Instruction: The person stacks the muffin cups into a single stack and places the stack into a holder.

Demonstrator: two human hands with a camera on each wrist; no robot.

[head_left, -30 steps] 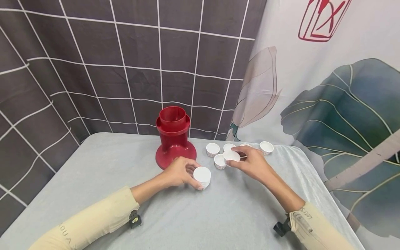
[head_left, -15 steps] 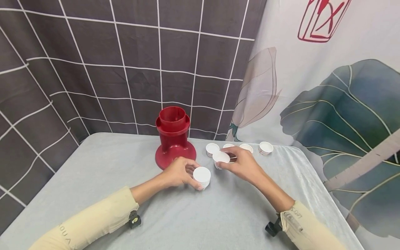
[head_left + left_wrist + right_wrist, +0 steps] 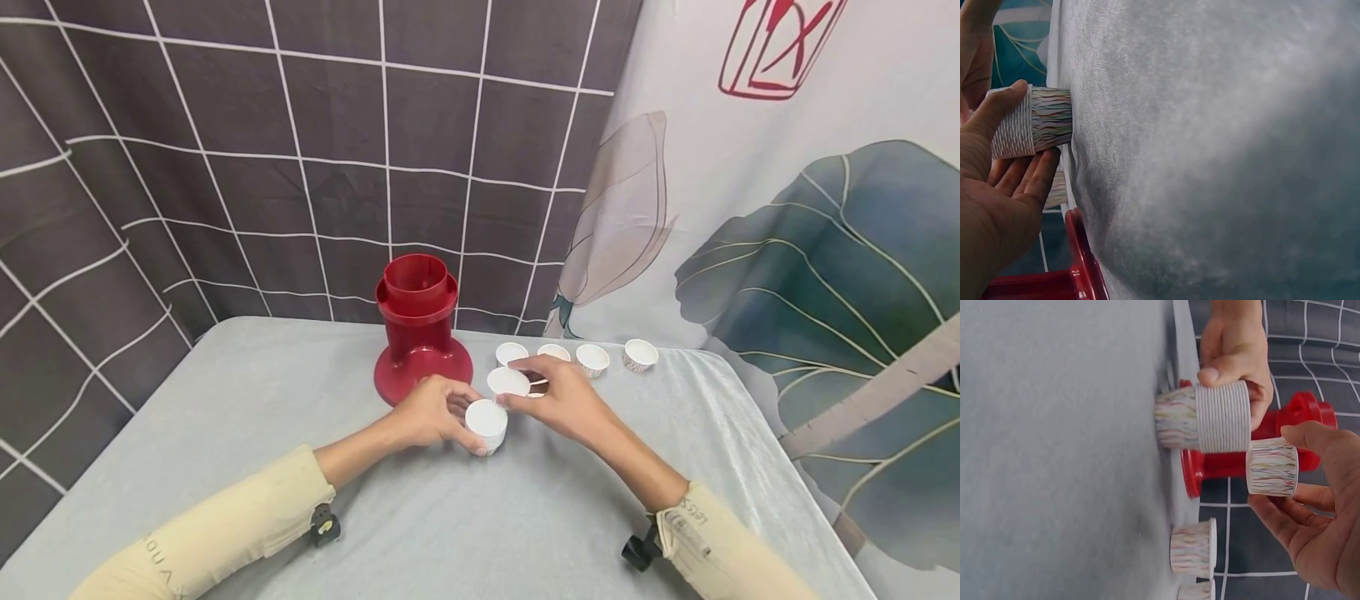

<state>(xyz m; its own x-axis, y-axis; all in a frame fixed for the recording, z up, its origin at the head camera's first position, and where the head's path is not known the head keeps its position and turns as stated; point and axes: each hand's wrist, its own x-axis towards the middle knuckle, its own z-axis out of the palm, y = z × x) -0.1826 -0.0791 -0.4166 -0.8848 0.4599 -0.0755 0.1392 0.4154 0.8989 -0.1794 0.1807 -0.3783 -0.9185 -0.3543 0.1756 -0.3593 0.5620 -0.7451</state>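
- Right hand [image 3: 564,397]: one paper cup [image 3: 1272,469] is pinched above the table [image 3: 585,525].
- Left hand [image 3: 431,415]: the stack [image 3: 487,427] is gripped, inward from the far edge, where loose cups [image 3: 593,360] are set.
- Stacking seems in hand; careful nesting is probably called for.

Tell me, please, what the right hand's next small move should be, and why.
Probably shift the single cup over the nested stack: the right hand holds it higher than the stack but off to one side, while the left hand grips the stack upright.
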